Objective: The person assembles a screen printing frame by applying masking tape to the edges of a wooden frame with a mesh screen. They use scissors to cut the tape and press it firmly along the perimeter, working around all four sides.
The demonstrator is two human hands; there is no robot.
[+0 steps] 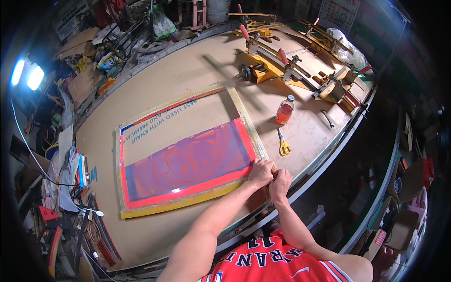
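one screen-printing frame (188, 162) lies on one table (98, 136). the left hand (261, 173) and right hand (281, 185) curl together at its near right corner, grip unclear. beyond: one bottle (284, 112), one pair of scissors (283, 146), one wrench (328, 118).

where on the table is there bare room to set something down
The brown board is bare beyond the framed screen, toward the yellow clamps, and between the screen's near rail and the table edge, left of the left forearm. Right of the screen is crowded: bottle, scissors, wrench. The left hand and right hand occupy its near right corner.
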